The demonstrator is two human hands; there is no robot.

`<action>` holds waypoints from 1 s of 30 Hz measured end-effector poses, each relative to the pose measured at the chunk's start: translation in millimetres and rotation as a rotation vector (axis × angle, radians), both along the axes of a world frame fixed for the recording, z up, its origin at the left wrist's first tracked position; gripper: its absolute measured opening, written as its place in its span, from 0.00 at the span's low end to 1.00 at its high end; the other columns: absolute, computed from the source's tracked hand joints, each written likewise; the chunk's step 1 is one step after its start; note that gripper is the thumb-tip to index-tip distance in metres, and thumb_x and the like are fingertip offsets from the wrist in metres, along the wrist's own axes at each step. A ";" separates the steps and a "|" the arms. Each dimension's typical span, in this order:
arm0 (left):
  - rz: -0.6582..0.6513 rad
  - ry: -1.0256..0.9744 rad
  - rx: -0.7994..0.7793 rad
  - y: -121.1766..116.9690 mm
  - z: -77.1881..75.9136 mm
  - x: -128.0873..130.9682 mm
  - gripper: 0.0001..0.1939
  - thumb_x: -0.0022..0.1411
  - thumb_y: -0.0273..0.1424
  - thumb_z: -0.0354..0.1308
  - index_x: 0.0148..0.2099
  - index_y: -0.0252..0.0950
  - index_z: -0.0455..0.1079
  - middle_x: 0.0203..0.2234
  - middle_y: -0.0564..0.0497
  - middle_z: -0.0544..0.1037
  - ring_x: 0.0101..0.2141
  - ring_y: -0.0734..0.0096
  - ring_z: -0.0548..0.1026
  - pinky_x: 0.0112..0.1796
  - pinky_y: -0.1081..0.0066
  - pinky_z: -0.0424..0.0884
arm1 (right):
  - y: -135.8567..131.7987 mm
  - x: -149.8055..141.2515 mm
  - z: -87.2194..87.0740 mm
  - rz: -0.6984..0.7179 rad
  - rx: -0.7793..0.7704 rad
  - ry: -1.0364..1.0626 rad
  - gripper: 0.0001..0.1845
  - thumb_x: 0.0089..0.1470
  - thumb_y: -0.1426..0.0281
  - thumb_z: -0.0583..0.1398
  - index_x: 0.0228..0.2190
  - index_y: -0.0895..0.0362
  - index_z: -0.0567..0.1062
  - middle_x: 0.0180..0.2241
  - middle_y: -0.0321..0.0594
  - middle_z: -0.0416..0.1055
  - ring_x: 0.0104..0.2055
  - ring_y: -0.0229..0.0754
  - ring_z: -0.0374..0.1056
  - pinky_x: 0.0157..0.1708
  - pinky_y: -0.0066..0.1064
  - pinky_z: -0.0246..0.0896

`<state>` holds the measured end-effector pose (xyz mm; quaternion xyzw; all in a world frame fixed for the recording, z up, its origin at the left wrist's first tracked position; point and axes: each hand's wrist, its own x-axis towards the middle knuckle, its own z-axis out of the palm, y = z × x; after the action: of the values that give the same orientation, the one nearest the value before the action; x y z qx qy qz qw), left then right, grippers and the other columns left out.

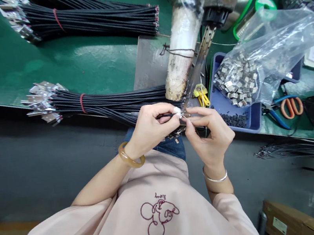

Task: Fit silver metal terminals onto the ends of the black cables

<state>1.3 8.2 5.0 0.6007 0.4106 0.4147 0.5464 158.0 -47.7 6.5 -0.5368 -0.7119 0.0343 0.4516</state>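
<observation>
Where the green table point(82, 61) meets its near edge, a wrapped machine arm point(183, 38) hangs down, and everything else is placed against it. To the left of that arm, two bundles of black wires are laid flat: one bundle point(93, 18) far back on the table, another bundle point(113, 102) along the near edge, each bound by a red band and ending in metal tabs at its left end. To the right of the arm, a blue tray point(226, 102) is set, with a clear bag of small metal clips point(237, 77) resting in it, and orange-handled scissors point(290, 106) lie further right.

Just below the arm's tip, a single black wire point(166, 115) is held by the left hand point(149, 128), whose fingers are closed around it near its end. A small metal clip point(186, 116) is pinched by the right hand point(210, 133) between thumb and fingertips, touching the wire's end.

The wire is judged light and limp, so it is best gripped close to the tip, where it cannot droop. The clip is judged stiff, tiny and slippery, best taken by its flat sides.
</observation>
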 end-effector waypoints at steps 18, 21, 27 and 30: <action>-0.026 -0.012 -0.092 -5.7 -8.6 -2.6 0.05 0.59 0.29 0.60 0.33 0.31 0.72 0.21 0.55 0.69 0.22 0.80 0.63 0.26 0.77 0.62 | -2.0 -3.2 -8.9 -0.062 -0.007 -0.019 0.07 0.57 0.78 0.62 0.35 0.53 0.74 0.41 0.37 0.81 0.46 0.41 0.79 0.44 0.34 0.76; -0.028 -0.027 -0.091 -5.3 -8.5 -1.6 0.05 0.60 0.29 0.60 0.33 0.32 0.72 0.21 0.54 0.70 0.23 0.80 0.65 0.26 0.77 0.63 | -0.9 -3.3 -8.6 -0.051 -0.028 0.001 0.08 0.56 0.78 0.63 0.35 0.53 0.74 0.40 0.36 0.82 0.46 0.41 0.80 0.43 0.33 0.76; 0.015 -0.047 -0.070 -3.9 -6.9 0.2 0.04 0.59 0.28 0.61 0.32 0.33 0.74 0.21 0.53 0.73 0.23 0.79 0.68 0.25 0.78 0.65 | 1.0 -2.8 -6.6 -0.050 -0.046 0.032 0.06 0.57 0.76 0.63 0.36 0.52 0.74 0.42 0.37 0.82 0.44 0.42 0.80 0.40 0.34 0.78; 0.028 -0.059 -0.063 -3.8 -6.4 0.3 0.04 0.58 0.29 0.61 0.33 0.32 0.74 0.22 0.53 0.74 0.24 0.79 0.69 0.26 0.78 0.67 | 2.4 -3.6 -4.0 -0.048 -0.017 0.022 0.08 0.57 0.77 0.63 0.35 0.52 0.75 0.39 0.36 0.81 0.46 0.43 0.80 0.41 0.34 0.78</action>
<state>1.6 4.4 -1.3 0.5651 0.4155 0.4265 0.5711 154.4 -45.3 2.5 -0.5570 -0.6934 0.0354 0.4557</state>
